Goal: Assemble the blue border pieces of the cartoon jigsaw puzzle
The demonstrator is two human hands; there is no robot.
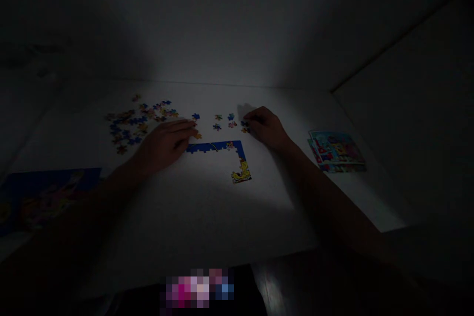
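Observation:
A partly joined jigsaw puzzle border (242, 150), blue along its top with a yellow cartoon part at the lower right, lies on the white table. My left hand (166, 140) rests over its left end, fingers stretched out, fingertips beside a few loose pieces. An orange-yellow puzzle piece (198, 136) shows just past these fingers. Above the border's right corner, my right hand (265, 126) has thumb and fingertips pinched at a dark blue puzzle piece (243, 123). Between my hands lie several loose pieces, among them a pink one (232, 124) and a blue one (231, 116).
A spread pile of loose puzzle pieces (128, 121) lies at the left. Colourful picture sheets (336, 150) are stacked at the right. Near the left edge lies a blue reference picture (48, 192), partly behind my forearm. A wall (222, 49) borders the table's far side. The scene is dim.

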